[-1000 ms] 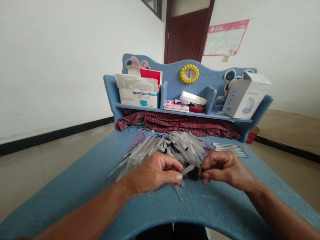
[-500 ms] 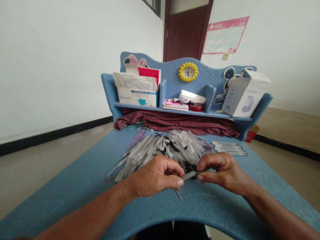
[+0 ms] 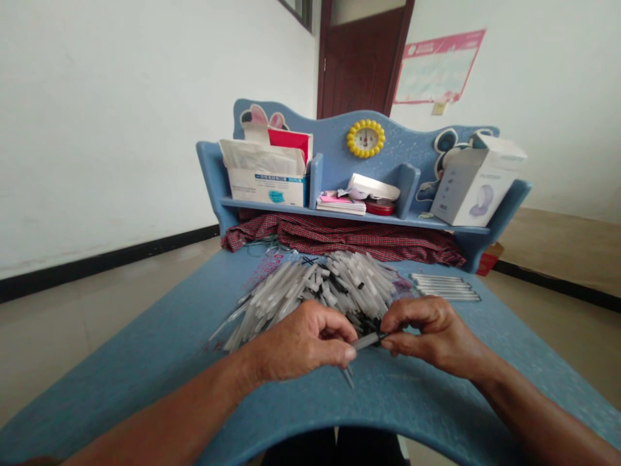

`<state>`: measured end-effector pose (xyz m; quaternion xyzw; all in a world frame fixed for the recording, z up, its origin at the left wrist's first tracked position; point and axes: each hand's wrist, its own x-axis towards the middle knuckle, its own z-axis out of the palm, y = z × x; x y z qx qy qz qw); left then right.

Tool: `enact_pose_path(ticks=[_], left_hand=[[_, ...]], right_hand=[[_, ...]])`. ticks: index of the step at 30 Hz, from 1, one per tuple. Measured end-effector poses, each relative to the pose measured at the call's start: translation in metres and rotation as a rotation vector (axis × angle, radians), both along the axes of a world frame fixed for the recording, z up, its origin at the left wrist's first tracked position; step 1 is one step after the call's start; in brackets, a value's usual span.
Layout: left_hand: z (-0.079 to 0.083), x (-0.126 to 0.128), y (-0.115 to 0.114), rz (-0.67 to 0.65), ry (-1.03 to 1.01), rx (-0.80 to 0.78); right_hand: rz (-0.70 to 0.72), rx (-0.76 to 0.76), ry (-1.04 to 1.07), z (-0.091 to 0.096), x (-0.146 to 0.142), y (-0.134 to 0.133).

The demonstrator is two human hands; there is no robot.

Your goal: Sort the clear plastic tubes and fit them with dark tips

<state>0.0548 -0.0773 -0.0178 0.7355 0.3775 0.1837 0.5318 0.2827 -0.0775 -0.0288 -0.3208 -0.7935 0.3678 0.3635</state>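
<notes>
Between thumb and fingers, my left hand (image 3: 315,343) pinches a translucent whitish plastic tube (image 3: 366,341), held just above the blue table. At the tube's right end, my right hand (image 3: 429,333) is closed in a pinch on a small dark piece, mostly hidden by the fingertips. Behind both hands spreads a heap of similar tubes (image 3: 276,294) with black bits among them. Another thin tube (image 3: 348,377) sticks out below my left hand; its far end is hidden.
A row of several tubes (image 3: 444,288) lies at the right. Folded plaid cloth (image 3: 359,239) lies under the shelf (image 3: 291,209). The shelf holds a mask box (image 3: 264,188), a white carton (image 3: 478,184), papers (image 3: 339,206) and a red tin (image 3: 380,208). The table's curved edge (image 3: 334,424) is nearest me.
</notes>
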Motion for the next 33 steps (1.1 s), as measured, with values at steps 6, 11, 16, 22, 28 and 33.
enact_pose_path(ticks=[6,11,16,22,28,33], left_hand=[[0.0002,0.0008,-0.0018,0.014,0.007,-0.052],[0.0015,0.0021,-0.0031,0.021,-0.008,-0.087],[0.0011,0.0028,-0.0041,0.032,-0.044,-0.147],[0.0021,0.0028,-0.0048,0.041,-0.042,-0.119],[0.0006,0.0021,-0.0036,0.044,-0.043,-0.094],[-0.0001,0.0014,-0.0037,0.03,-0.033,-0.089]], right_hand=[[0.034,0.113,-0.079,0.0014,-0.001,-0.0011],[0.041,0.132,-0.093,0.0019,-0.0016,-0.0016],[0.041,0.109,-0.081,0.002,-0.0035,-0.0031],[0.024,0.019,-0.041,0.001,-0.0027,-0.0037],[0.021,-0.097,0.016,-0.0013,-0.0009,-0.0023],[0.019,-0.096,0.033,-0.0062,-0.0013,-0.0006]])
